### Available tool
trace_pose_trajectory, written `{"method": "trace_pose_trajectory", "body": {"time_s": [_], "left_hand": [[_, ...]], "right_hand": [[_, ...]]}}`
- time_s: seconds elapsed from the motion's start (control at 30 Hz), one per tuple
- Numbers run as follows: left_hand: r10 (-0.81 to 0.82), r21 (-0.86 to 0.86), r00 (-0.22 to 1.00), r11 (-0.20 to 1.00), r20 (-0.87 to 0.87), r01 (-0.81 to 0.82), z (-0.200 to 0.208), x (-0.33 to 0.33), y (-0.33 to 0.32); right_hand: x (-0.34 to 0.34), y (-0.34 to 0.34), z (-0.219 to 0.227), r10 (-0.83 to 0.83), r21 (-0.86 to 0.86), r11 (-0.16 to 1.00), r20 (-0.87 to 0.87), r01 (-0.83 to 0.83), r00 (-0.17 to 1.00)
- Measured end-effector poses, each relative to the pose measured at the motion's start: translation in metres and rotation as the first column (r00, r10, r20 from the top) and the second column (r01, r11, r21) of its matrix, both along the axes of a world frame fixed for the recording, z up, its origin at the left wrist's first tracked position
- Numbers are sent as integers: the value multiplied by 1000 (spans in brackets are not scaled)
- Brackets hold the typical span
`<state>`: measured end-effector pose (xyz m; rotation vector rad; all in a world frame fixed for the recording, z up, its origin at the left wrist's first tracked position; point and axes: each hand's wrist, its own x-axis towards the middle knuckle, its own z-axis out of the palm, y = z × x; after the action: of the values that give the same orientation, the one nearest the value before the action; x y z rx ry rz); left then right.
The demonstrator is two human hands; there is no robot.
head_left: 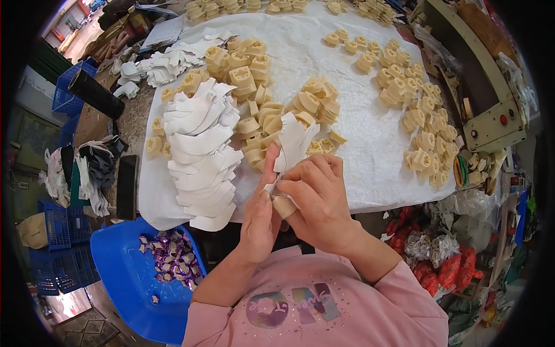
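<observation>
Close in front of my chest, my two hands work together at the table's near edge. Both my left hand point(260, 217) and my right hand point(318, 194) are closed on a white, leather-like cut piece point(295, 141), whose wide end sticks up beyond the fingers. Lower down between them is a small beige block point(283, 207), like a shoe heel; fingers hide part of it. To the left lies an overlapping stack of white cut pieces point(202, 150) with fringed edges. Piled just beyond my hands are several hollow beige heel-like blocks point(269, 118).
White sheeting point(361, 156) covers the table, with more beige blocks point(425, 139) along its right side. A blue tub point(110, 260) holding purple-and-silver bits point(170, 257) stands lower left. Nearby are a phone point(126, 185), a black cylinder point(95, 95) and a machine point(491, 124) at right.
</observation>
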<state>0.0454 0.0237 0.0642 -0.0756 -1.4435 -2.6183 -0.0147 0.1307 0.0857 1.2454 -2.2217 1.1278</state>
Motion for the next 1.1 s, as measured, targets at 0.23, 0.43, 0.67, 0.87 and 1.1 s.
{"method": "trace_pose_trajectory", "body": {"time_s": [0.23,0.43,0.67,0.87,1.1], "left_hand": [[168,-258,986,952,-19,-167,0,-1,4],[220,-249,974,948,57,-200,-7,3,0],[238,-296,969,932,61,-210,-9,7,-3],[240,-426,970,881,29,-205,-14,6,-2],[239,-171,969,959,66,-225,-17,5,0]], "right_hand": [[2,-2,-3,-10,7,1000,32,10,999],[1,0,-8,125,-92,990,183,-110,975],[-3,3,-4,206,-102,978,333,-182,920],[-10,7,-5,267,-139,964,473,-228,840],[-19,15,-12,433,-331,901,665,-279,609]]}}
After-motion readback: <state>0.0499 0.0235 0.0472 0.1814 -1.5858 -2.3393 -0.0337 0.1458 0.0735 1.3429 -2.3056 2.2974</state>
